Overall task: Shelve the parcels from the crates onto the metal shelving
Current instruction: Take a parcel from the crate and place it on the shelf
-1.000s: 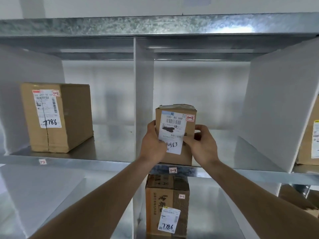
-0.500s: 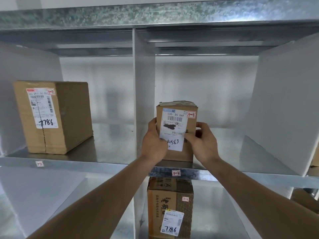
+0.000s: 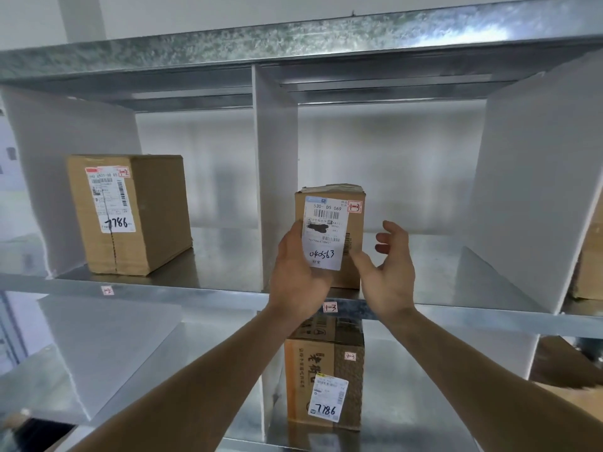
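Left hand point(image 3: 298, 272) grips the small parcel point(image 3: 329, 236) standing at the shelf's point(image 3: 195, 293) front edge; right hand point(image 3: 385, 269) hovers unclenched beside it. Placing looks nearly finished; next, let go.

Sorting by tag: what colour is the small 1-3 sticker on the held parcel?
Red print on pale ground, on the sticker of the parcel; head view.

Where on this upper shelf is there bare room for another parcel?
Bare steel lies right of the small parcel, up to the right white divider, and between the large box and middle divider. Crowded by both hands.
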{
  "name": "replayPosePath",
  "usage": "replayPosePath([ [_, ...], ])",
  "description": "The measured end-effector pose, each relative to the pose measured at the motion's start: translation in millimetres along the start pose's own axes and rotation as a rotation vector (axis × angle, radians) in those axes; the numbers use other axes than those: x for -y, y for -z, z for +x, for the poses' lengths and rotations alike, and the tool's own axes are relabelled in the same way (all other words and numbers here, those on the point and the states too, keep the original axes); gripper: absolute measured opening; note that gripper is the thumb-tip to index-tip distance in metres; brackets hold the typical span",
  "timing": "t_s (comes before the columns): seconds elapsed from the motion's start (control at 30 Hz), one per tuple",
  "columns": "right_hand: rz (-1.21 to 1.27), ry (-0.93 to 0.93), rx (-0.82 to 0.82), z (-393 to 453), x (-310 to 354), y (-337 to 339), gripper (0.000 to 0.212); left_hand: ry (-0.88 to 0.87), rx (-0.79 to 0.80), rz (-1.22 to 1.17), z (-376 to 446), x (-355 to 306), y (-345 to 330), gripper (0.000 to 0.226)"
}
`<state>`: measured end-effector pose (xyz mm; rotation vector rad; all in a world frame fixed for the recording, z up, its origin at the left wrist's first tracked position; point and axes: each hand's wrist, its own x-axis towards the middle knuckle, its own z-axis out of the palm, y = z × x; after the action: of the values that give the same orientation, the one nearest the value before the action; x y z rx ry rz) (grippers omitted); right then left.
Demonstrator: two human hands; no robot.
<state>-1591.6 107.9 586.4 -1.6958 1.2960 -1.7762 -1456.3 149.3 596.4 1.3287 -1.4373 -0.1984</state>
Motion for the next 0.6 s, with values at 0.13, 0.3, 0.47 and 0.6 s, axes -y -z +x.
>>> replayPosePath([
  [0.13,-0.022,0.07,-0.018,-15.3,4.9,4.2,0.05,-0.033,0.027,0.065,-17.4,1.3,6.5,0.076],
  [0.3,0.007,0.124,0.078,-36.6,21.6,0.3,0.033,-0.016,0.054,0.089,-37.8,2.9,29.9,0.073],
  [0.47,-0.007,0.175,0.123,-70.7,42.8,-31.0,0.021,0.022,0.051,0.156,-63.1,9.0,82.2,0.064],
  [0.6,-0.055,0.236,0.282,-107.2,66.8,-74.0,0.013,-0.049,0.025,0.351,-85.5,38.7,147.6,0.048],
])
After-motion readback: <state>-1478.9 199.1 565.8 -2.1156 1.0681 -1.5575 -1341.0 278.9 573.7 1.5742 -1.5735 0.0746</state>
